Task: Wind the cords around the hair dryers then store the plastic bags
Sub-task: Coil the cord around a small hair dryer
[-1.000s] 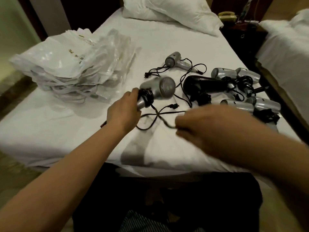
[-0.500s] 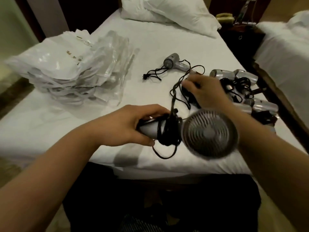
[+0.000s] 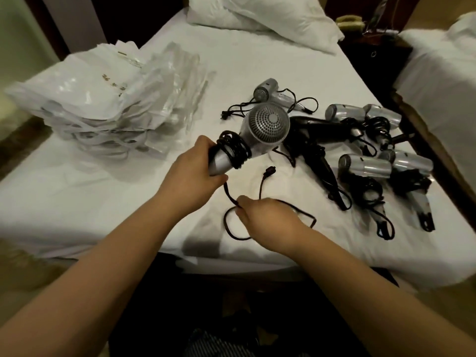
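The held hair dryer (image 3: 265, 130) shows a satin silver plastic shell, soft sheen on its handle, and a perforated rear grille that looks like dull metal or plastic, hard to say which. Its cord (image 3: 233, 148) is matt black, rubbery-looking. The black dryer (image 3: 316, 127) has a smooth, slightly glossy plastic body. The silver dryers at the right (image 3: 365, 167) catch light, semi-gloss. The plastic bags (image 3: 103, 99) are thin, crinkled film, shiny with highlights. The bed sheet (image 3: 103, 191) is white matt cloth, lightly creased; the pillow (image 3: 270, 19) likewise soft cloth.
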Demonstrator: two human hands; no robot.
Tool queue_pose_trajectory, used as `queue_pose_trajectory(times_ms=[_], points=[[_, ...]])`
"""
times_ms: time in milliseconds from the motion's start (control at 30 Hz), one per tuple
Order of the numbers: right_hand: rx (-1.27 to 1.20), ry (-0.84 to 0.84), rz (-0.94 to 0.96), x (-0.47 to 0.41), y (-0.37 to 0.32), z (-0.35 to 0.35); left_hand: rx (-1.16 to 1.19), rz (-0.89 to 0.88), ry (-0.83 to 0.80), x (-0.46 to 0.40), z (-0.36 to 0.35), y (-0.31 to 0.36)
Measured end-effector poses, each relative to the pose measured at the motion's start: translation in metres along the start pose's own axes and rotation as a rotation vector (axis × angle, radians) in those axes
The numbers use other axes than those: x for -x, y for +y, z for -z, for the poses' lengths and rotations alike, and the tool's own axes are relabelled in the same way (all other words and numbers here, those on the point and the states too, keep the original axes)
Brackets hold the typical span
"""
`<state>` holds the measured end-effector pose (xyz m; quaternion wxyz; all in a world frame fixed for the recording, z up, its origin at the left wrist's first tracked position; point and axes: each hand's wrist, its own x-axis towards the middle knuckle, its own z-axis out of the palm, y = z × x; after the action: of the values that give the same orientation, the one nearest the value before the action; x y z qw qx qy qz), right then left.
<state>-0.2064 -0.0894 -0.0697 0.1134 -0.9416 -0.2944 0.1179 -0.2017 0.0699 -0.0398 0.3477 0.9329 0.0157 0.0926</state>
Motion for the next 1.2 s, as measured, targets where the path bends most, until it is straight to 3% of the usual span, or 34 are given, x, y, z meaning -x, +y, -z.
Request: queue_pose_trajectory(times_ms=[167, 333, 500, 600, 767, 967, 1067, 1200], points=[[0.039, -0.124, 0.023, 0.012, -0.014, 0.032, -0.354, 0.020, 0.025, -0.008, -0.006, -0.022], [0.061, -0.031, 0.005, 0.026, -0.005, 0.080, -0.458, 0.009, -0.120, -0.002, 0.004, -0.039], [0.144, 0.089, 0.230, 0.020, -0.016, 0.102, -0.607, -0.236, -0.301, 0.008, 0.000, -0.014], [0.220, 0.259, 0.211, 0.003, -0.003, 0.109, -0.645, -0.430, -0.472, 0.013, 0.004, 0.002], [-0.119, 0.180, 0.054, -0.019, 0.049, 0.090, -0.333, -0.478, -0.609, 0.022, 0.015, 0.015], [-0.864, -0.047, -0.088, -0.018, 0.069, 0.042, 0.308, -0.203, -0.653, 0.022, 0.026, 0.017], [-1.253, -0.231, 0.009, -0.009, 0.071, 0.006, 0.567, -0.083, -0.624, 0.021, 0.017, 0.013], [-1.289, -0.167, -0.095, 0.005, 0.058, -0.016, 0.587, 0.040, -0.504, 0.015, 0.000, 0.006]])
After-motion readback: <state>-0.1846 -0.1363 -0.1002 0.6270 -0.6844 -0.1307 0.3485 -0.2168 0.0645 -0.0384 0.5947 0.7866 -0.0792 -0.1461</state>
